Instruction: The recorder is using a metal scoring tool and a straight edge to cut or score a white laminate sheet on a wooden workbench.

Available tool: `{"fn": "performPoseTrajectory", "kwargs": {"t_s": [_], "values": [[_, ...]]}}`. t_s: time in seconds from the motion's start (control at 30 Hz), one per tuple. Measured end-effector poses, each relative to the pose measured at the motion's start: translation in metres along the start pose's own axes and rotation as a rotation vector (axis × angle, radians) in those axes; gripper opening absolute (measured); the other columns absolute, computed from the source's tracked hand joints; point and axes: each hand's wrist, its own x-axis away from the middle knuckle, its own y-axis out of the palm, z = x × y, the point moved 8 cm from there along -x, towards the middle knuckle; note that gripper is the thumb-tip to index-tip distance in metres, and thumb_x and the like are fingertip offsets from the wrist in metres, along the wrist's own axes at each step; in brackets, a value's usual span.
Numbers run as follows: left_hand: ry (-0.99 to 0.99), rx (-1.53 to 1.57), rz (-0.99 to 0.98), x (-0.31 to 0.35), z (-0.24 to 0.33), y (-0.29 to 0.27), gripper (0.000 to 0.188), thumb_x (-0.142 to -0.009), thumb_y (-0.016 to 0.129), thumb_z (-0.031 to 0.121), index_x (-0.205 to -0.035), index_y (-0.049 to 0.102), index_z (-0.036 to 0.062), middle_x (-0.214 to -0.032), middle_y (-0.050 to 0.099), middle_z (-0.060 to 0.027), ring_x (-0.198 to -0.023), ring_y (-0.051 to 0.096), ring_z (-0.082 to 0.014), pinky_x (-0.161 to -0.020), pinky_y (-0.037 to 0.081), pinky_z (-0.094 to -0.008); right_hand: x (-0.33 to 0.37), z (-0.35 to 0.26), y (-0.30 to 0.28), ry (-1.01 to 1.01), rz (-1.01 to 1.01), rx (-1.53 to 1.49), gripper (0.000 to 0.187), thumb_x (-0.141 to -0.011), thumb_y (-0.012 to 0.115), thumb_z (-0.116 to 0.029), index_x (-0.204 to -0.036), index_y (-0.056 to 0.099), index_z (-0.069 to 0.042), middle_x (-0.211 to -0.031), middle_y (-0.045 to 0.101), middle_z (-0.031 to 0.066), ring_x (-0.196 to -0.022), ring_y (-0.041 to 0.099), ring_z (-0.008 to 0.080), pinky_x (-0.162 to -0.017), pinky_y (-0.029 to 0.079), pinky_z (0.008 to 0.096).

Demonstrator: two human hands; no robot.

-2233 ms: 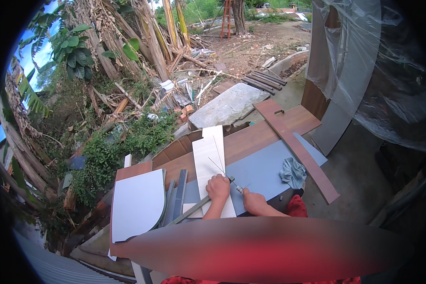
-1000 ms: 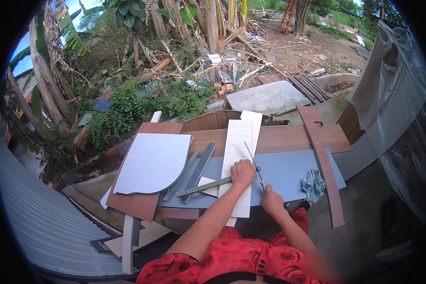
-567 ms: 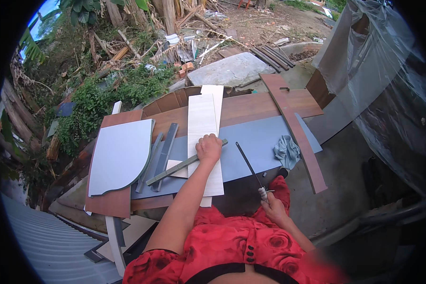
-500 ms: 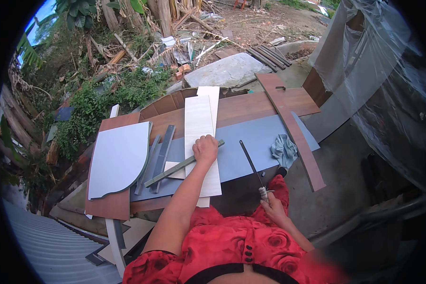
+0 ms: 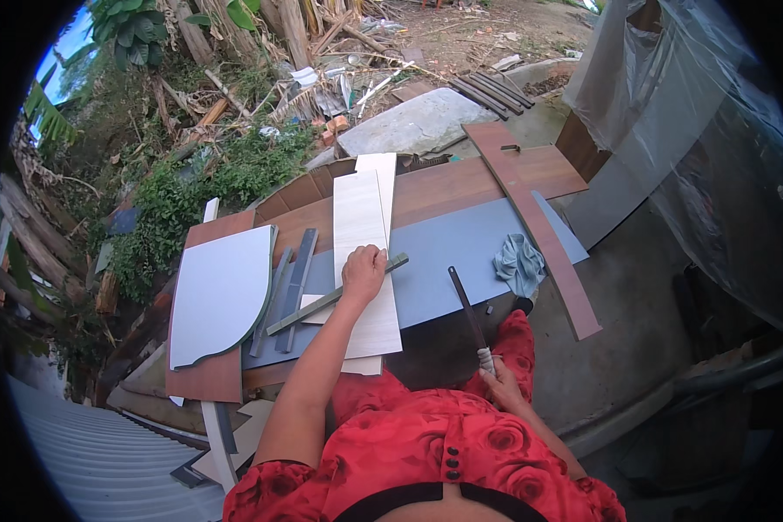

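Note:
My left hand (image 5: 364,273) is closed around a narrow grey-green strip (image 5: 322,311), which lies slantwise across pale wood-grain boards (image 5: 357,213). A short end of the strip sticks out to the right of my fist. In my right hand (image 5: 503,384), low in front of my leg, is a dark, narrow saw blade (image 5: 466,304) with a light wrapped handle (image 5: 485,358). Its tip points up and away, apart from the strip. Two dark grey strips (image 5: 297,278) lie to the left of the boards.
A white curved-edge panel (image 5: 217,291) lies at left on a brown board. Beneath the work is a blue-grey panel (image 5: 435,274); a crumpled cloth (image 5: 519,264) rests at its right. A long reddish-brown plank (image 5: 535,222) crosses there. Plastic sheeting (image 5: 670,113) hangs at far right.
My left hand sits slightly further left along the strip, with more of its right end showing. The saw has tilted a little more upright in my right hand. The whole view shifted slightly.

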Motion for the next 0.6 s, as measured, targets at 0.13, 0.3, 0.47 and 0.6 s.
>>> {"fn": "performPoseTrajectory", "kwargs": {"t_s": [0.13, 0.3, 0.47, 0.6], "values": [[0.045, 0.02, -0.004, 0.017, 0.001, -0.025, 0.027, -0.087, 0.055, 0.033, -0.085, 0.06, 0.0064, -0.085, 0.059, -0.0122, -0.084, 0.056, -0.0317, -0.076, 0.043, -0.0446, -0.001, -0.003, -0.002, -0.041, 0.013, 0.021, 0.022, -0.09, 0.056, -0.022, -0.104, 0.054, -0.005, -0.075, 0.054, 0.0024, -0.066, 0.052, 0.0104, -0.059, 0.043, 0.0271], [0.039, -0.061, -0.019, 0.054, -0.024, -0.053, 0.033, -0.081, 0.063, 0.036, -0.101, 0.059, 0.01, -0.096, 0.057, -0.0101, -0.095, 0.052, -0.0291, -0.082, 0.039, -0.0438, -0.002, 0.006, -0.003, 0.075, -0.015, -0.008, 0.023, -0.091, 0.056, -0.026, -0.102, 0.055, -0.006, -0.068, 0.054, 0.0003, -0.051, 0.053, 0.0085, -0.046, 0.042, 0.0264], [0.044, -0.189, -0.005, 0.087, -0.038, -0.08, 0.036, -0.078, 0.065, 0.032, -0.107, 0.058, 0.0102, -0.1, 0.057, -0.0106, -0.1, 0.051, -0.03, -0.086, 0.037, -0.0439, -0.003, 0.008, -0.004, 0.107, -0.046, -0.046, 0.023, -0.09, 0.058, -0.027, -0.101, 0.055, -0.007, -0.068, 0.053, -0.0002, -0.049, 0.052, 0.0084, -0.044, 0.041, 0.0256], [-0.006, -0.223, 0.015, 0.098, -0.065, -0.087, 0.035, -0.078, 0.065, 0.026, -0.108, 0.058, 0.0108, -0.1, 0.058, -0.0102, -0.103, 0.05, -0.0302, -0.088, 0.036, -0.0447, -0.004, 0.014, -0.001, 0.127, -0.071, -0.122, 0.023, -0.089, 0.058, -0.026, -0.103, 0.055, -0.008, -0.066, 0.051, -0.0019, -0.046, 0.049, 0.0083, -0.042, 0.039, 0.0251]]}}
